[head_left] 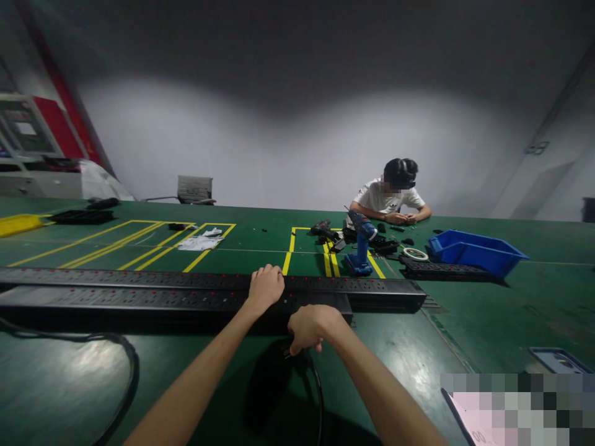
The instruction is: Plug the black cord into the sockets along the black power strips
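Observation:
Two long black power strips lie side by side across the green table, the far power strip reaching further right than the near power strip. My left hand rests on the strips with its fingers curled over, seemingly gripping the near one. Just in front of the near strip's right end, my right hand is closed on a black power plug, its prongs pointing left. From the plug a black cable runs down toward the table's front. My fingers partly cover the plug.
A blue cordless drill stands behind the strips, near a blue bin, a tape roll and loose black parts. Another cable curves at left. A person leans on the far edge. Papers lie among yellow lines.

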`<action>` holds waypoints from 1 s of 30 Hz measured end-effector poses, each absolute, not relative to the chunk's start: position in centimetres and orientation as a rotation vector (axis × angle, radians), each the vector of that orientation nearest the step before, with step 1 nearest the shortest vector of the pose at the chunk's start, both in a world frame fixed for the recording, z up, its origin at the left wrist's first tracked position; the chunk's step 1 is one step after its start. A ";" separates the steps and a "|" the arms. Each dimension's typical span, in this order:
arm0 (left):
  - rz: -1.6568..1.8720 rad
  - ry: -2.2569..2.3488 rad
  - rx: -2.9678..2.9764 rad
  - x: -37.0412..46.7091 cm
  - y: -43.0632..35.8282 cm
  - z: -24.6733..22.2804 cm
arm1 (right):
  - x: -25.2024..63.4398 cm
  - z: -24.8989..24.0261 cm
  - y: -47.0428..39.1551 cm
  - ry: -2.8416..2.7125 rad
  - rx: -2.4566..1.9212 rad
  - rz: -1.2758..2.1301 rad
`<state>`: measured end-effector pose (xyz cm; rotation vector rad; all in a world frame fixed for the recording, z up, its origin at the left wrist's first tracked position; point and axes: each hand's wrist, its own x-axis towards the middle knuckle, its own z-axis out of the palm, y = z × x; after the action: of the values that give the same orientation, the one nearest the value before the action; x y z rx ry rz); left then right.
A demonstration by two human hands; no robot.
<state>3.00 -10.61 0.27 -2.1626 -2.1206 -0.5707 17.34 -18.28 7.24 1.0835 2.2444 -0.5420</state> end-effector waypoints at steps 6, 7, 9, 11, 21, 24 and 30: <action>-0.591 -2.104 -2.146 3.0 -10.8 0.4 | 18.4 7.5 -16.8 2.463 0.872 -0.819; -0.591 -2.108 -2.142 3.0 -10.9 0.5 | 18.8 7.7 -16.6 2.530 0.860 -0.945; -0.576 -2.116 -2.152 3.1 -11.1 0.8 | 19.8 8.2 -15.9 2.689 0.898 -1.157; -0.554 -2.134 -2.157 3.1 -11.3 1.1 | 20.6 8.5 -15.0 2.870 1.045 -1.230; -0.596 -2.108 -2.141 3.0 -11.0 0.8 | 20.2 7.5 -9.3 2.917 1.789 -0.351; -0.594 -2.099 -2.144 2.9 -10.9 0.6 | 19.1 7.2 -8.6 2.784 1.856 -0.275; -0.566 -2.054 -2.208 2.4 -11.0 0.5 | 17.5 7.3 -8.0 2.678 1.894 -0.232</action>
<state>2.42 -11.03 0.47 -2.2079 -2.0544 -0.5664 17.51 -7.96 7.30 1.8937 2.6785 -0.2316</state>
